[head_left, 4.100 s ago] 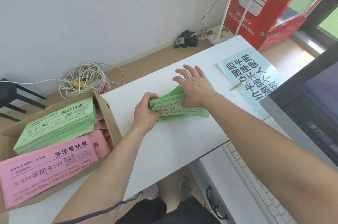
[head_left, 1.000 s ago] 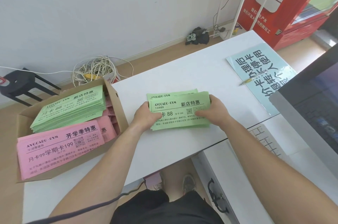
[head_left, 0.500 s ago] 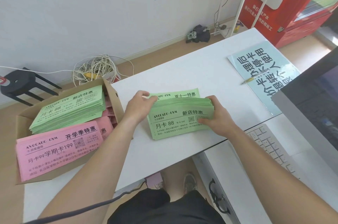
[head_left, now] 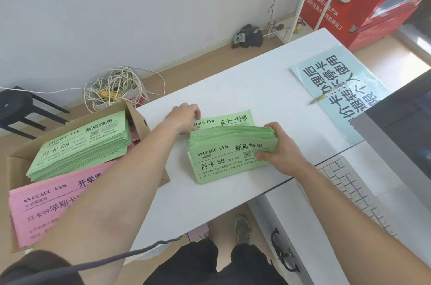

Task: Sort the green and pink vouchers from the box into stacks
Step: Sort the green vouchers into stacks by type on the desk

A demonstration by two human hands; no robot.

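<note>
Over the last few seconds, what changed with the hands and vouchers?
The left hand let go of the green stack and moved to a separate green voucher lying behind it. The right hand shifted from lying flat on top to gripping the stack's right end. The box and the piles in it stayed put.

We record a thick stack of green paper vouchers [head_left: 224, 159] lying on the white desk [head_left: 233, 79], far edge fanned, right end gripped by the right hand [head_left: 282, 152]. Just behind it lies a flat green voucher with another heading [head_left: 233, 119], and the left hand [head_left: 184, 119] holds its left end. To the left, the open brown cardboard box [head_left: 140, 121] holds a green voucher pile [head_left: 81, 145] behind a pink voucher pile [head_left: 46, 203].
</note>
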